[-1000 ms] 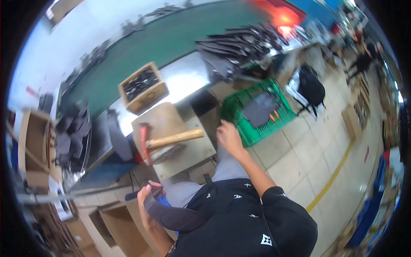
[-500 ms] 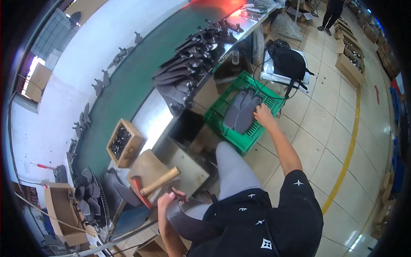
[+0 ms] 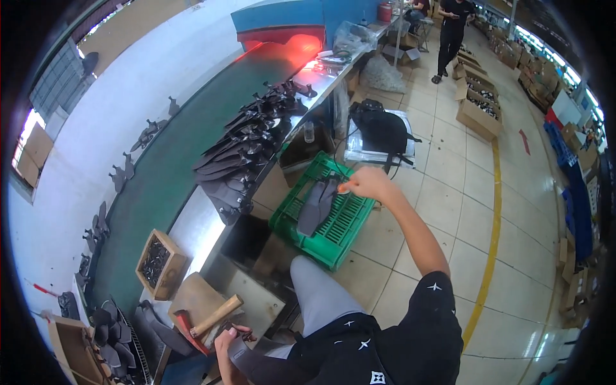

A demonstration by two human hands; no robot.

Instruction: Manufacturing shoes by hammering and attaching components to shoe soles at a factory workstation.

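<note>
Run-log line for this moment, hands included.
left hand: holding dark grey piece | right hand: at orange item, over green crate | hammer: unheld

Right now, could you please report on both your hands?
Left hand gripping dark grey piece. Right hand over green crate, at orange item. Hammer close by left hand.

The right hand grips an orange thing above the green crate, where dark grey pieces lie. The left hand holds a dark grey strip near a red-headed hammer. A wooden box of small dark parts stands on the metal desk.
</note>
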